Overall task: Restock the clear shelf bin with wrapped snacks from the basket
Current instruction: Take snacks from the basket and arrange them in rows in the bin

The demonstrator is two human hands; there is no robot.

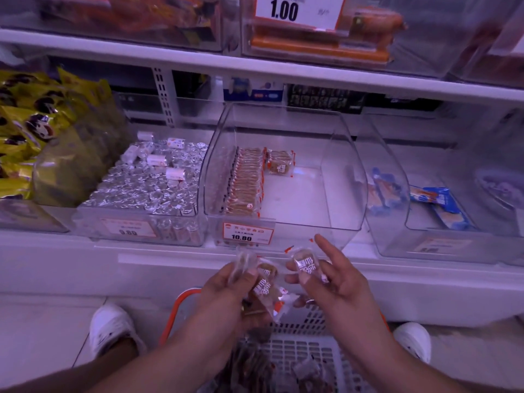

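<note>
The person stands at the shelf with both hands raised just below the clear bin (283,171), over a white slatted basket (300,353) with an orange handle. The left hand (226,296) grips a small bunch of wrapped snacks (263,287): fingers and thumb curl round several clear packets at once, some fanning out to the right. The right hand (331,279) pinches a single snack (304,263) between thumb and middle fingers, while its forefinger sticks out straight toward the bin.

Each snack is a small round brown cake sealed in a clear wrapper with white lettering across the front and orange-red marks at the crimped ends. More of them lie in a heap in the basket (249,367), though that part is dim and hard to make out.

Inside the bin, a tidy row of the same snacks (245,182) stands on edge along the left wall, and one packet (280,165) leans at the back beside the row. The rest of the bin's floor is bare white. An orange price tag (248,231) reading 10.80 sits on the bin's front lip.

To the left is a bin of foil-wrapped sweets (147,182); to the right, a bin with blue packets (436,205). White shoes (109,330) show on the floor either side of the basket.
</note>
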